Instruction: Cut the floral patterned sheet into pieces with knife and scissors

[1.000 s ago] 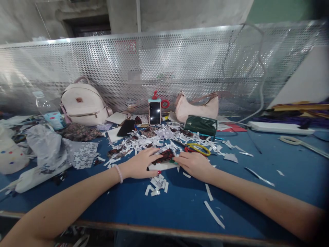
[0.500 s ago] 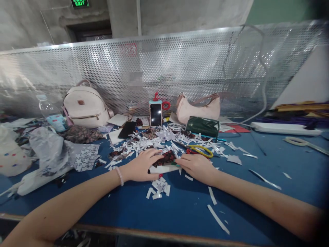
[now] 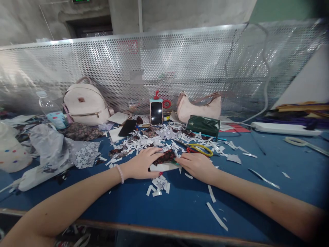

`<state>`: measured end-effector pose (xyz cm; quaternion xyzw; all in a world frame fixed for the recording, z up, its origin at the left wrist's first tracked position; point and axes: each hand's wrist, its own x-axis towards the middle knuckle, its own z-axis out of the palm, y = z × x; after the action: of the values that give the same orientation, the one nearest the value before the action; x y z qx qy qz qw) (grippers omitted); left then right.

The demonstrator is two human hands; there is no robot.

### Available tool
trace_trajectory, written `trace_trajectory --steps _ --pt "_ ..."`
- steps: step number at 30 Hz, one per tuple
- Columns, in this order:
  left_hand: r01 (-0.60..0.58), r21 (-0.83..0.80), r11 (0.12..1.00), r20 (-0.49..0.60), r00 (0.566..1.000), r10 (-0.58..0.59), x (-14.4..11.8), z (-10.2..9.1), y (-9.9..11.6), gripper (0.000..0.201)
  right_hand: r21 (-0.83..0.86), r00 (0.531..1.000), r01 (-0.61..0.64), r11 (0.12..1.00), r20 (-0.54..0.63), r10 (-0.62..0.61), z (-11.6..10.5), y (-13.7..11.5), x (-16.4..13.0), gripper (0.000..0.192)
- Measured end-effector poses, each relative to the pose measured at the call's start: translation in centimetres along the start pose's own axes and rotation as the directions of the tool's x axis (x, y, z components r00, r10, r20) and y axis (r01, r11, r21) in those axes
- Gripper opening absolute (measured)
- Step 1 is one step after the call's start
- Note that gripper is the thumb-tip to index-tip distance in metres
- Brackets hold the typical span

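My left hand (image 3: 144, 163) lies over the left end of a dark red-and-black patterned fabric piece (image 3: 166, 156) and a white strip (image 3: 164, 167) under it. Its fingers reach along the far side and its thumb lies along the near side, holding both against the table. From the right, my right hand (image 3: 196, 167) meets the fabric with curled fingers, pinching a small green thing (image 3: 174, 160) mostly hidden by the fingertips. A small red bead-like spot (image 3: 161, 173) shows at my left thumb tip. Yellow-and-red-handled scissors (image 3: 202, 149) lie just beyond my right hand.
White paper scraps (image 3: 144, 144) are heaped behind my hands; a smaller pile (image 3: 159, 188) lies in front. Farther back are a propped phone (image 3: 156, 113), a dark phone (image 3: 128, 128), a green pouch (image 3: 203, 126), a pink handbag (image 3: 199, 109) and a backpack (image 3: 84, 103). A power strip (image 3: 285, 128) lies right.
The view has tilted slightly downward. Both hands keep almost the same place and grip on the fabric and strip.
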<state>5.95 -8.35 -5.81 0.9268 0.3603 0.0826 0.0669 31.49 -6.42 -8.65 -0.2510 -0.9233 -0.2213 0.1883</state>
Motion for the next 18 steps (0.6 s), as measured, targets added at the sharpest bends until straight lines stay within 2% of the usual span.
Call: trace_trajectory --steps 12,18 --pt "0.03 0.007 1.0 0.06 0.998 -0.03 0.14 -0.3 0.08 0.066 -0.011 1.0 0.013 1.0 -0.026 -0.013 0.15 0.13 -0.19 0.024" --pt "0.024 0.004 1.0 0.053 0.998 -0.025 0.15 -0.17 0.04 0.064 -0.008 0.999 0.029 1.0 -0.033 -0.029 0.2 0.12 -0.18 0.023"
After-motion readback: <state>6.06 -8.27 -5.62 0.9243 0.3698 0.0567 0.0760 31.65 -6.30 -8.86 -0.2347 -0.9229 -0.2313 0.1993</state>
